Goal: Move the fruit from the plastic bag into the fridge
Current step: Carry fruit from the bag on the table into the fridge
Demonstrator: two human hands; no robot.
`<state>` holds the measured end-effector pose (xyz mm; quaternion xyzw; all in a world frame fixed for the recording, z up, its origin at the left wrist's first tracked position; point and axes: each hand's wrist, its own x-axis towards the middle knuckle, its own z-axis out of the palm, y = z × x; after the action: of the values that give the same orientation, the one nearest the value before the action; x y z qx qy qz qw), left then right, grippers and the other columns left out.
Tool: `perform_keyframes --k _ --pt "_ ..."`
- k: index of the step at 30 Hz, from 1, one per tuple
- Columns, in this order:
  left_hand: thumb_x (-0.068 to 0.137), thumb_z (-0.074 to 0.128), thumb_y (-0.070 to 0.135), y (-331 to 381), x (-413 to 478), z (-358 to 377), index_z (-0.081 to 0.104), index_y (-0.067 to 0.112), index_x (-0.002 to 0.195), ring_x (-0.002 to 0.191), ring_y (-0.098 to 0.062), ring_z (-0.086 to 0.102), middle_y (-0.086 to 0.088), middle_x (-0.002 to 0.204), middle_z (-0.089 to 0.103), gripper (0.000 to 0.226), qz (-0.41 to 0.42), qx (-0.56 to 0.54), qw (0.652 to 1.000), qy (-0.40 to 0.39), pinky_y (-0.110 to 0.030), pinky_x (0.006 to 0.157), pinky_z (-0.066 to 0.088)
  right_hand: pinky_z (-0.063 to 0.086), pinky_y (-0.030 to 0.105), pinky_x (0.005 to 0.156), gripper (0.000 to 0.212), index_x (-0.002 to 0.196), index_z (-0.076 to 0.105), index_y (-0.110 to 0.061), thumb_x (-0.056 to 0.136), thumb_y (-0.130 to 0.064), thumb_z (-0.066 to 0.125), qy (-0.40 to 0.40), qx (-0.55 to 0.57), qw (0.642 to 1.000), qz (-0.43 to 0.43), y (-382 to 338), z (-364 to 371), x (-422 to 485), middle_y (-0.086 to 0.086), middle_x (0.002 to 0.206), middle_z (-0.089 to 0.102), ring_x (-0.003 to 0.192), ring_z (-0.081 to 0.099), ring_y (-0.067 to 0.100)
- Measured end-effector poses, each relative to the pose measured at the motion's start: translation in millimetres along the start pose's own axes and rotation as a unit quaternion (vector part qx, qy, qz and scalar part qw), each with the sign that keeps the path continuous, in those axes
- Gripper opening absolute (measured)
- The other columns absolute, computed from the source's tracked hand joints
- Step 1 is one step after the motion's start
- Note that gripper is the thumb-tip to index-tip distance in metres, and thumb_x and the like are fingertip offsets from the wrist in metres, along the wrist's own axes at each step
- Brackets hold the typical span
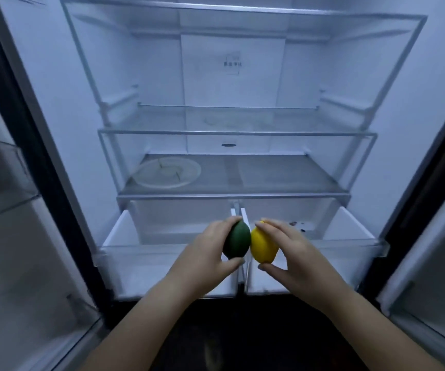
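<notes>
Nearest the viewer, two bare forearms reach forward side by side. The left hand [210,250] is wrapped around a dark green, egg-shaped fruit [236,242], thumb under its near end and fingers curled over the far end. The right hand [288,250] pinches a smooth yellow lemon-shaped fruit [263,246] the same way, thumb below and fingers over the top. The two fruits sit between the hands and appear to touch or nearly touch, each with its long axis running roughly away from the viewer and a little tilted.

Directly below and just beyond the hands lie two pulled-out clear plastic crisper drawers: the left drawer [125,236] under the left hand, the right drawer [355,231] under the right, with the divider between the drawers beneath the spot where the fruits meet. I judge that each hand is nearer its own drawer, so lowering and parting them should drop each fruit in.

Farther off, a glass shelf [283,178] carries a pale round plate [146,180]; the higher shelves look bare. No plastic bag shows.
</notes>
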<state>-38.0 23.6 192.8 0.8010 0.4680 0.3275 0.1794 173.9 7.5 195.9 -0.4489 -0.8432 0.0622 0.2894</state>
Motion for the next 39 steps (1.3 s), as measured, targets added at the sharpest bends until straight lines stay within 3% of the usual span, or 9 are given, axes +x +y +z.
perform_keyframes --k 6,10,12,19,23,29,34,39 --pt "0.077 0.069 0.042 -54.7 61.5 -0.4 0.033 0.044 0.134 0.110 -0.003 0.048 0.020 0.123 0.049 0.068 -0.037 0.019 0.999 -0.028 -0.028 0.091 0.042 0.025 0.006 0.099 0.069 0.141 0.035 -0.031 0.082 -0.036 0.070 -0.056 -0.009 0.998 0.030 62.1 9.0 59.4 -0.017 0.139 0.037 0.125 0.035 -0.002" --pt "0.078 0.068 0.046 -85.2 94.3 5.8 0.031 0.042 0.135 0.112 -0.005 0.048 0.020 0.127 0.047 0.068 -0.063 0.053 0.995 -0.064 -0.031 0.092 0.043 0.040 0.026 0.098 0.068 0.139 0.034 -0.036 0.081 -0.044 0.068 -0.099 -0.020 0.993 0.058 101.1 16.3 85.2 -0.019 0.137 0.036 0.123 0.039 0.004" --pt "0.078 0.067 0.048 -97.6 104.4 10.9 0.031 0.042 0.135 0.112 -0.007 0.048 0.020 0.129 0.047 0.068 -0.073 0.063 0.992 -0.081 -0.032 0.092 0.043 0.043 0.029 0.095 0.069 0.138 0.034 -0.036 0.079 -0.044 0.069 -0.122 -0.031 0.990 0.070 118.0 20.8 93.2 -0.018 0.137 0.037 0.121 0.041 0.006" --pt "0.078 0.065 0.049 -131.9 117.2 26.7 0.032 0.036 0.136 0.115 -0.007 0.045 0.017 0.131 0.044 0.068 -0.108 0.095 0.979 -0.147 -0.031 0.091 0.043 0.037 0.021 0.089 0.070 0.138 0.034 -0.031 0.079 -0.043 0.070 -0.202 -0.038 0.974 0.098 161.7 42.3 104.9 -0.013 0.138 0.039 0.120 0.042 0.009" --pt "0.075 0.069 0.046 -143.6 123.4 38.7 0.035 0.035 0.133 0.109 -0.009 0.048 0.015 0.127 0.043 0.068 -0.145 0.083 0.966 -0.198 -0.030 0.091 0.044 0.043 0.026 0.087 0.068 0.132 0.035 -0.030 0.077 -0.044 0.072 -0.257 -0.038 0.959 0.110 181.9 50.8 110.1 -0.011 0.135 0.039 0.115 0.044 0.011" --pt "0.070 0.076 0.036 -164.5 133.5 51.2 0.039 0.034 0.129 0.101 -0.008 0.052 0.015 0.120 0.049 0.070 -0.200 0.049 0.941 -0.268 -0.031 0.088 0.047 0.035 0.024 0.069 0.066 0.128 0.034 -0.030 0.076 -0.044 0.073 -0.378 -0.063 0.921 0.071 203.5 59.2 130.8 -0.011 0.126 0.044 0.095 0.046 0.010" --pt "0.071 0.079 0.033 -185.2 144.5 59.6 0.040 0.034 0.128 0.094 -0.008 0.052 0.017 0.119 0.049 0.069 -0.234 0.039 0.907 -0.348 -0.018 0.071 0.041 0.046 0.032 0.077 0.071 0.126 0.036 -0.030 0.070 -0.049 0.075 -0.460 -0.107 0.880 0.042 220.1 76.5 150.3 -0.007 0.125 0.049 0.101 0.052 0.018" --pt "0.070 0.080 0.036 -210.0 151.2 75.4 0.039 0.031 0.128 0.094 -0.012 0.053 0.009 0.125 0.049 0.071 -0.251 0.047 0.878 -0.405 -0.025 0.077 0.043 0.043 0.030 0.086 0.077 0.135 0.032 -0.026 0.074 -0.050 0.072 -0.490 -0.119 0.863 -0.034 236.4 108.9 151.3 -0.003 0.135 0.043 0.115 0.047 0.020"
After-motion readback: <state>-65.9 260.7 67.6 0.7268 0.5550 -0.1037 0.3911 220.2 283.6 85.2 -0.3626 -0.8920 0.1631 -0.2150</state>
